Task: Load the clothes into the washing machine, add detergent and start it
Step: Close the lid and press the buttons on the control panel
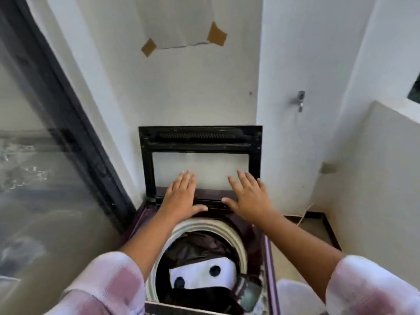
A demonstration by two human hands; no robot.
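Observation:
A top-loading washing machine (269,251) with a dark purple body stands below me. Its lid (147,169), a black frame round a clear pane, stands raised against the wall. Dark clothes (200,246) fill the drum, with a white piece bearing two black dots (200,277) on top. My left hand (180,196) and my right hand (248,196) are stretched out flat above the back of the machine, fingers straight and spread, in front of the lower part of the lid. Neither holds anything. Whether the fingers touch the lid I cannot tell.
A glass sliding door with a dark frame (75,123) runs along the left. White walls close in behind and on the right, where a metal tap (300,101) sticks out. A low white wall (381,178) stands at the right. A taped paper (179,26) hangs above.

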